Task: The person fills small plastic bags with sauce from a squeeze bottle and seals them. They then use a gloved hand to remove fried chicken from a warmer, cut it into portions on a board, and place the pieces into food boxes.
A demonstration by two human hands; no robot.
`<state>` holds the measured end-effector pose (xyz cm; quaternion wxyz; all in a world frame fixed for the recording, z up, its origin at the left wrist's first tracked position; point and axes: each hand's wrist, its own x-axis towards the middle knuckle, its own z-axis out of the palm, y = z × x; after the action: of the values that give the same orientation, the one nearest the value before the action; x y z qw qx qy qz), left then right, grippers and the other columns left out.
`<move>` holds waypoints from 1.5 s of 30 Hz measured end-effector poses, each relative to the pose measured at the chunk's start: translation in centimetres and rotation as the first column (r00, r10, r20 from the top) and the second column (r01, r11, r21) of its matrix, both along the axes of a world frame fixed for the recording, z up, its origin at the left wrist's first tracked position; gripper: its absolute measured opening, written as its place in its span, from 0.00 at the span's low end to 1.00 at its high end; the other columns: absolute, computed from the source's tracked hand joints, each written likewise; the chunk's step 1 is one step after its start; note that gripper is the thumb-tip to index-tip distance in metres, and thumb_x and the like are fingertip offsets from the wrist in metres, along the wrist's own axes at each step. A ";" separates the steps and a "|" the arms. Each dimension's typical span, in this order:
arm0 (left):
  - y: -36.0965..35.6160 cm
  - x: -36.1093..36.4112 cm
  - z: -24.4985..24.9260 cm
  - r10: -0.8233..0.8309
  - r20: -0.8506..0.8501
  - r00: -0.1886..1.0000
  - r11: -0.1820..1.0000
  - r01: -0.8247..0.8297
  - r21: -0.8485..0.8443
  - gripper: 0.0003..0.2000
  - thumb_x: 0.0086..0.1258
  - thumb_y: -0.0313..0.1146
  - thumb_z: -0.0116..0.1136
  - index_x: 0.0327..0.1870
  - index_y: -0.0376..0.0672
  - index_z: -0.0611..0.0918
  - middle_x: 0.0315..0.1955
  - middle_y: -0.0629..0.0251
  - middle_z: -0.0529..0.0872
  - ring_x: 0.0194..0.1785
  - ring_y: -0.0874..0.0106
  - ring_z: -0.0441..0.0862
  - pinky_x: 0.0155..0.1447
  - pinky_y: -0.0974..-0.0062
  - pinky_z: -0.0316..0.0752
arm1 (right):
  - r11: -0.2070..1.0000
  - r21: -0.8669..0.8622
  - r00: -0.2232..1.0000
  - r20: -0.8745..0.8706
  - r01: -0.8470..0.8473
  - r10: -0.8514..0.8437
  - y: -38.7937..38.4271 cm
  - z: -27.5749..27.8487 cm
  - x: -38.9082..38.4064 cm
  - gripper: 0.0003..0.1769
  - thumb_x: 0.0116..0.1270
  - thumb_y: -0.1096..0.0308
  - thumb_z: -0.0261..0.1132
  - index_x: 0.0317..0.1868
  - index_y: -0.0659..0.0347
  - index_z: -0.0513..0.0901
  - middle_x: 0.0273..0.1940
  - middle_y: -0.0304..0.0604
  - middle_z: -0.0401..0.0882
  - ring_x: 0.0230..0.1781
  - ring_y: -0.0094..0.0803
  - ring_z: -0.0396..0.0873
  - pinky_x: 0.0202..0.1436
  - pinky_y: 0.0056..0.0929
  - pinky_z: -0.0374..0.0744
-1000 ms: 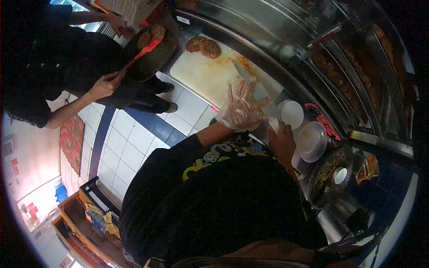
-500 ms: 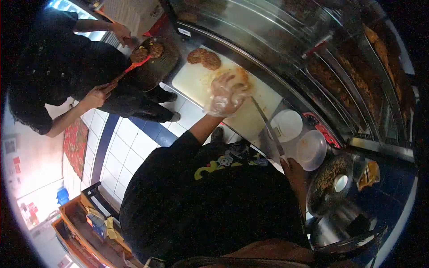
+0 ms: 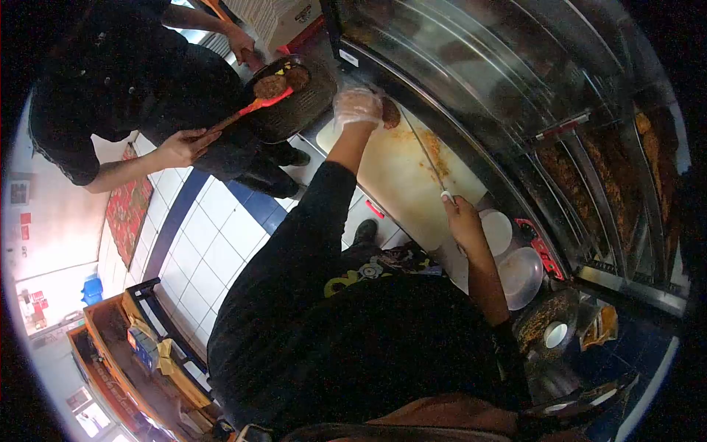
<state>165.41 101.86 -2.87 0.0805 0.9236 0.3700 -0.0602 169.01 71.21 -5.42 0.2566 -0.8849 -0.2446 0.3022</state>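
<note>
My left hand, in a clear plastic glove, reaches to the far end of the white cutting board. Its fingers are curled at a browned meat patty and hide part of it. My bare right hand is closed around the pale handle of a long knife. The blade slants across the board, its tip close beside the patty. Orange-brown crumbs and grease smear the board under the blade.
At left, another person holds a pan of patties and a red spatula. A glass display case borders the board. White tub, clear plastic bowl and a bowl of browned food stand at right.
My left hand has moved from the middle of the board to the patties at its far end. My right hand has brought the knife forward over the board, its tip near the patty.
</note>
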 end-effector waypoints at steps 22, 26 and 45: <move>-2.9 -6.2 -6.2 0.383 0.178 0.906 0.860 -0.279 -0.427 0.29 0.64 0.57 0.49 0.45 0.34 0.81 0.48 0.41 0.81 0.55 0.51 0.78 0.57 0.60 0.72 | 0.973 0.046 0.704 -0.698 0.228 -0.132 -5.1 0.9 -3.8 0.25 0.72 0.45 0.52 0.44 0.61 0.79 0.18 0.32 0.66 0.15 0.21 0.65 0.20 0.24 0.64; -4.1 -7.3 -7.3 0.403 0.218 0.889 0.832 -0.257 -0.492 0.30 0.63 0.58 0.50 0.45 0.34 0.81 0.47 0.42 0.81 0.53 0.51 0.79 0.56 0.60 0.73 | 0.975 0.069 0.731 -0.674 0.210 -0.110 -5.9 2.5 -5.1 0.25 0.73 0.46 0.52 0.45 0.62 0.80 0.26 0.37 0.74 0.24 0.23 0.69 0.29 0.23 0.69; -14.4 -10.6 -7.9 0.224 0.661 0.717 0.969 -0.093 -0.228 0.14 0.60 0.40 0.62 0.42 0.42 0.80 0.36 0.53 0.81 0.38 0.52 0.81 0.44 0.58 0.77 | 0.954 0.157 0.848 -0.510 0.256 -0.144 -9.1 1.6 -7.7 0.27 0.75 0.47 0.48 0.43 0.66 0.77 0.32 0.47 0.77 0.37 0.35 0.75 0.46 0.35 0.72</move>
<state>154.84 87.48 -10.73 0.2974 0.8348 0.3856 0.2568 161.30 62.16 -3.83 0.4364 -0.7655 -0.1086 0.4602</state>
